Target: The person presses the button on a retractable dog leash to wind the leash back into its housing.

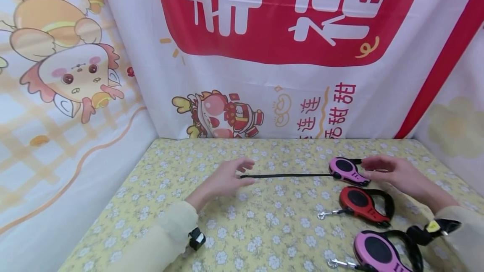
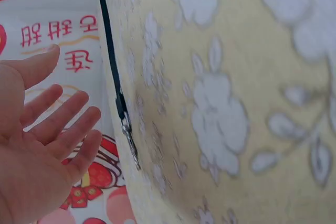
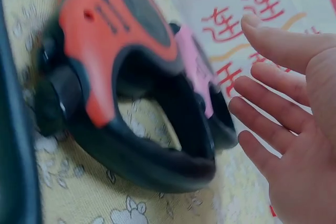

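Far pink-and-black plastic retractable leash (image 1: 351,174): lies on the yellow floral counter (image 1: 264,230), its black strap (image 1: 291,175) drawn out toward your left. Your left hand (image 1: 228,177) is loosely spread, thumb apart, around the strap's end. From the head the silver metal clip (image 2: 130,142) is hidden behind that hand; the left wrist view shows it beside your fingers, ungripped.

Your right hand (image 1: 398,175) is spread too, thumb raised; it covers part of the far leash's handle. Contact: cannot tell.

Red-and-black plastic leash (image 1: 361,202) lies nearer you, clip pointing left; blurred in the right wrist view, where it partly blocks the far one. Near pink-and-black plastic leash (image 1: 378,250) is cut off by the bottom edge. Dark curved shape (image 3: 18,129) at the right wrist view's left side, cropped; unidentified.

Writing: white cloth backdrop (image 1: 227,70) carries big white characters on a red panel (image 1: 272,43), turned sideways, cropped at the top. Smaller red characters beneath: you can read 连连 and 甜甜; the lines' lower ends run behind the counter edge. Short dark strokes on the casings don't read as letters.
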Tool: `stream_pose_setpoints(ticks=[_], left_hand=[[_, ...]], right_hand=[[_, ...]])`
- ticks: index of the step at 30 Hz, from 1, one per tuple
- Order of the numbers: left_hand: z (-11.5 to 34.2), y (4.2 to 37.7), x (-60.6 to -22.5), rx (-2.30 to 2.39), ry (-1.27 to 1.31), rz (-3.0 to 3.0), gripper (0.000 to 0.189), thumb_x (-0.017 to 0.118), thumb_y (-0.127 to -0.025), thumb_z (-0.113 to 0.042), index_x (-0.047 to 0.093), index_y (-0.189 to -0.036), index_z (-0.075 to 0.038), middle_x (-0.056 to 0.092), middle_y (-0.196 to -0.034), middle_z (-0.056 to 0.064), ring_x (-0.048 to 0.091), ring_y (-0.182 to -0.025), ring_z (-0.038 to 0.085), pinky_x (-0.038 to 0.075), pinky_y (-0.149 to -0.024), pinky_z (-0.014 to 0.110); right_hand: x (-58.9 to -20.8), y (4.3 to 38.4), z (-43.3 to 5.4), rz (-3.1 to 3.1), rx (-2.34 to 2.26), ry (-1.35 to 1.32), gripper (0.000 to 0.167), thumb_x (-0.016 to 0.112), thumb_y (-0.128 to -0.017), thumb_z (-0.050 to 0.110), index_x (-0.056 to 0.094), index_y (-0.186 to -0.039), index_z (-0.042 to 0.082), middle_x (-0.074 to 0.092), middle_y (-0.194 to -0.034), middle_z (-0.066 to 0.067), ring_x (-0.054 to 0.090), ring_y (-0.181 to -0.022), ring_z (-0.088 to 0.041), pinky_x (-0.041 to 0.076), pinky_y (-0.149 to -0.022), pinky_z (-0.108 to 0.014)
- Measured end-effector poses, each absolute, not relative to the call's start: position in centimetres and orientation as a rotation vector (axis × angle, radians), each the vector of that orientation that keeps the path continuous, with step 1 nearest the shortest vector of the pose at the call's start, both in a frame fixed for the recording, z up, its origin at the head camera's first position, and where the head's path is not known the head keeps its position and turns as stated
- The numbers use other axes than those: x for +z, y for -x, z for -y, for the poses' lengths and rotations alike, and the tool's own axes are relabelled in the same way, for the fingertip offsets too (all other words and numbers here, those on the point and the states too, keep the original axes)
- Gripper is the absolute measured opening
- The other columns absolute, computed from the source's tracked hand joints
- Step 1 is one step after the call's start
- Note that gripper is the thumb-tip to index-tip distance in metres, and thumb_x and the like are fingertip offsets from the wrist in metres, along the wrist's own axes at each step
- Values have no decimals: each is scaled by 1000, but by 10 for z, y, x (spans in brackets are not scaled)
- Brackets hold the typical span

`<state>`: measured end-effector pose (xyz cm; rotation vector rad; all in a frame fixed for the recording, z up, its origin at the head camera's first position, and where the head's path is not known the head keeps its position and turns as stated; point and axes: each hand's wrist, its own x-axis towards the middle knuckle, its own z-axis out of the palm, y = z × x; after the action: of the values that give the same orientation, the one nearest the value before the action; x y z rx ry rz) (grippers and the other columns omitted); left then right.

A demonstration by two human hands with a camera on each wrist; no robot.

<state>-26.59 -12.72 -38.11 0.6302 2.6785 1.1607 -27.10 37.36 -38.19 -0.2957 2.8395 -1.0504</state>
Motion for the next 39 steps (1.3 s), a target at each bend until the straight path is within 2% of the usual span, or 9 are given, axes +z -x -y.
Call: stream_pose_setpoints(ticks=[3, 10, 17, 24, 28, 31, 34, 37, 39], left_hand=[[133, 271, -382, 1161, -524, -2692, 47, 72, -103, -28, 59, -148, -22, 65, -148, 5, 60, -137, 30, 50, -113, 54], [145, 280, -390, 1109, -343, -2731, 40, 79, -96, -18, 68, -135, -18, 70, -137, 5, 67, -124, 25, 53, -109, 50], [147, 286, -400, 927, -318, -2861, 27, 81, -89, -8, 77, -113, -17, 74, -114, 1, 67, -109, 21, 55, -102, 48], [142, 289, -404, 803, -383, -2904, 20, 75, -91, -2, 75, -106, -14, 69, -89, 0, 62, -82, 16, 54, -79, 36], [138, 290, -404, 705, -411, -2897, 16, 71, -94, -4, 70, -108, -13, 69, -92, 1, 60, -83, 17, 53, -80, 36], [134, 290, -402, 625, -458, -2883, 13, 66, -98, -5, 65, -110, -12, 69, -99, 2, 60, -88, 18, 54, -85, 39], [132, 290, -399, 596, -492, -2876, 10, 59, -101, -4, 64, -108, -9, 68, -97, 4, 59, -86, 19, 53, -81, 38], [133, 291, -396, 689, -457, -2862, 9, 57, -103, -3, 66, -102, -5, 65, -90, 6, 56, -77, 20, 49, -69, 33], [136, 292, -395, 785, -408, -2843, 12, 57, -103, -3, 68, -98, -4, 66, -89, 7, 55, -72, 20, 47, -64, 31]], right_hand=[[-387, 278, -374, -2866, -1009, 296, 59, 71, -102, 44, 59, -145, 5, 62, -145, -26, 62, -130, -45, 57, -86, -34], [-395, 292, -361, -2914, -852, 269, 61, 79, -93, 54, 70, -132, 7, 67, -136, -24, 64, -108, -30, 53, -78, -34], [-399, 300, -354, -2940, -711, 321, 44, 83, -89, 51, 80, -106, 11, 67, -138, -26, 57, -129, -50, 51, -98, -64], [-395, 302, -352, -2924, -644, 399, 37, 89, -84, 46, 81, -93, 10, 68, -133, -28, 59, -125, -52, 49, -99, -67], [-393, 302, -354, -2911, -599, 454, 31, 88, -85, 43, 79, -84, 13, 70, -129, -27, 61, -123, -50, 50, -99, -67], [-391, 300, -356, -2914, -589, 485, 30, 86, -87, 44, 77, -80, 16, 72, -125, -23, 65, -119, -45, 51, -98, -64], [-388, 297, -356, -2922, -614, 496, 32, 81, -93, 44, 72, -82, 15, 73, -106, -13, 67, -97, -30, 56, -84, -48], [-384, 292, -354, -2940, -653, 490, 33, 73, -100, 43, 66, -86, 15, 64, -85, -1, 57, -76, -15, 47, -65, -31], [-380, 290, -350, -2945, -677, 488, 33, 68, -103, 43, 63, -87, 14, 58, -77, 2, 51, -68, -12, 41, -59, -27]])
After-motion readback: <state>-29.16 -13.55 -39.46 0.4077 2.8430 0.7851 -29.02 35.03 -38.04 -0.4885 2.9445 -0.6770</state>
